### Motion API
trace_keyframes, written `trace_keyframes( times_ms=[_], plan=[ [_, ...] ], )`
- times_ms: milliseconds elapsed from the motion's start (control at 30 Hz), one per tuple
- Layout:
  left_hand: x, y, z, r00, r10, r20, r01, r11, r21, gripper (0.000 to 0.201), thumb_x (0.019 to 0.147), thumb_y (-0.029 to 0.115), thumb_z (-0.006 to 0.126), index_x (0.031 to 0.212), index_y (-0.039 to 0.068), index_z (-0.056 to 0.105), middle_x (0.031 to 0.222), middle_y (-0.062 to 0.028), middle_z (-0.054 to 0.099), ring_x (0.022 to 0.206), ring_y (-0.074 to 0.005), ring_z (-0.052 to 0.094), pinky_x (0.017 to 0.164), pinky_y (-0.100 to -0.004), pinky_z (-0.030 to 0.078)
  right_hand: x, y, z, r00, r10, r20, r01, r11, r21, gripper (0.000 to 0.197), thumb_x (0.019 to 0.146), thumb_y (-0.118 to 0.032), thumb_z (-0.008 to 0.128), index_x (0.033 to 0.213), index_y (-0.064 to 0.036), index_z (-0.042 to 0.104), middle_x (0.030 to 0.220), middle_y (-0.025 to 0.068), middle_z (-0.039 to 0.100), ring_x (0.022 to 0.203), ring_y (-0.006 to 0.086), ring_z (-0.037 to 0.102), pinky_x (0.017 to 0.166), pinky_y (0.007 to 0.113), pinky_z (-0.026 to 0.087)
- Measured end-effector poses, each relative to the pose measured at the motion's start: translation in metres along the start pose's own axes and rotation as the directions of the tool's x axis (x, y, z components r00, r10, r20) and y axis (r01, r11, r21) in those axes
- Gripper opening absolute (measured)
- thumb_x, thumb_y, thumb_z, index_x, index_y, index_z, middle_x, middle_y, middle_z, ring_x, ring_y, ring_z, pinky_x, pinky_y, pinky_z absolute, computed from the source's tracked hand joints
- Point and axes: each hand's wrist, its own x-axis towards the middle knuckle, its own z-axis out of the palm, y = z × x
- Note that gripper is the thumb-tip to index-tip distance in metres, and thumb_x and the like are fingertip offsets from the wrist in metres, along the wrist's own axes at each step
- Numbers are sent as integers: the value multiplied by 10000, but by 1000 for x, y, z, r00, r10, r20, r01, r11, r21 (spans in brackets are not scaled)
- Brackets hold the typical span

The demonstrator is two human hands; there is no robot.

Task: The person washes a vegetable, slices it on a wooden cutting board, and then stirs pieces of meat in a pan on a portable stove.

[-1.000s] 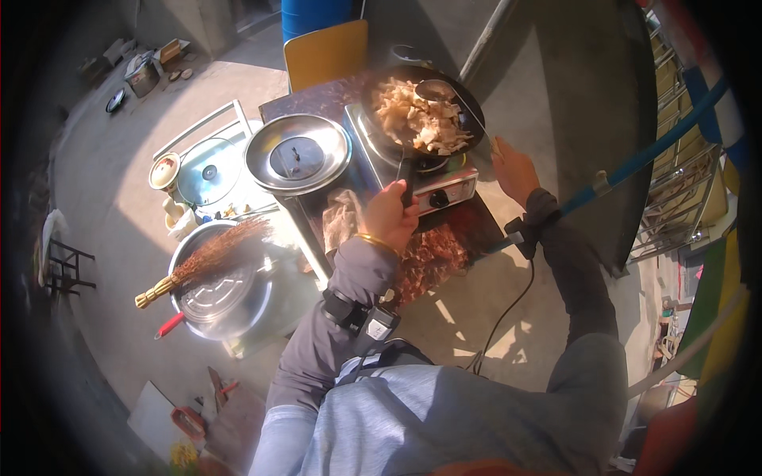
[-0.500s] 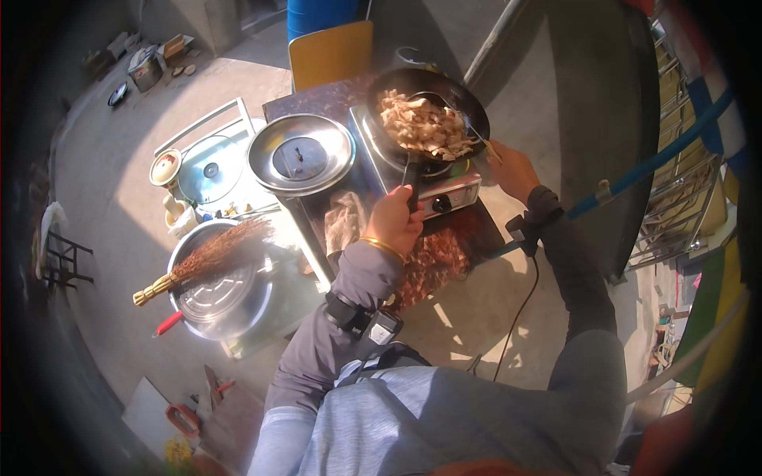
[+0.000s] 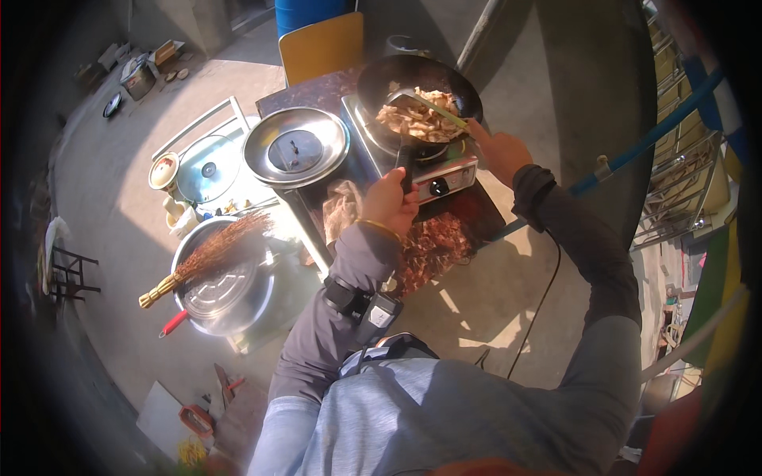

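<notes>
A black wok [image 3: 470, 97] holding pale brown sliced food [image 3: 421, 119] sits on a silver portable gas stove [image 3: 450, 179]. My left hand [image 3: 390, 202] is closed round the wok's dark handle [image 3: 406, 155], which points toward me. At the wok's right rim my right hand [image 3: 502, 155] grips a spatula [image 3: 438, 109] with a yellow-green handle. Its metal blade lies over the food, toward the wok's far left side. Left of the stove rests a wide steel basin [image 3: 255, 176] with a round, knobbed lid inside it.
A crumpled cloth [image 3: 341, 208] lies left of my left wrist. Farther left are a large metal pot [image 3: 262, 305], a straw whisk brush [image 3: 208, 258] and a glass lid [image 3: 208, 170]. A yellow chair back [image 3: 321, 49] stands behind the table. A blue pipe [image 3: 627, 161] slants at right.
My right hand has swung the spatula across the wok, its blade now at the far left of the food. The food has shifted. My left hand still holds the handle.
</notes>
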Motion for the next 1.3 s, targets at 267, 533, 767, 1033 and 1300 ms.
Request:
trace_keyframes(
  times_ms=[267,533,767,1033,1300],
  plan=[
    [6,-2,1,999,-33,-4,33,998,-52,150,902,159,515,977,77,415,772,-133,480,518,-148,421,398,-222,295,-57,41,-32,987,135,-85,-141,988,-64,432,909,-186,454,1331,-114,397,737,192,610,685,359,602,609,461,459],
    [-2,3,1,999,-47,-3,47,998,-30,178,919,155,515,999,50,396,809,-132,478,542,-135,409,415,-215,304,-86,21,-81,999,-17,50,3,962,271,329,872,-175,531,1185,-73,539,827,226,617,762,415,581,663,470,455],
    [0,-2,1,1000,-9,26,10,1000,-25,154,917,161,490,971,53,395,778,-133,470,508,-142,414,373,-211,288,-19,-13,6,977,203,61,-210,967,144,246,899,-180,415,1108,-76,494,887,240,627,852,428,589,733,504,462],
    [-4,-4,0,998,50,-37,-50,999,5,105,919,153,478,960,81,413,737,-109,459,503,-139,407,383,-213,282,26,-3,19,952,270,-144,-230,942,244,384,888,-220,451,1223,-33,474,921,245,628,886,425,589,778,497,460],
    [2,-5,3,999,36,40,-36,999,4,105,922,158,472,954,75,417,734,-106,463,501,-139,405,377,-220,284,56,17,63,989,126,-84,-102,964,244,247,880,-221,499,1057,-51,527,884,239,625,848,421,588,741,507,455]
  ],
)
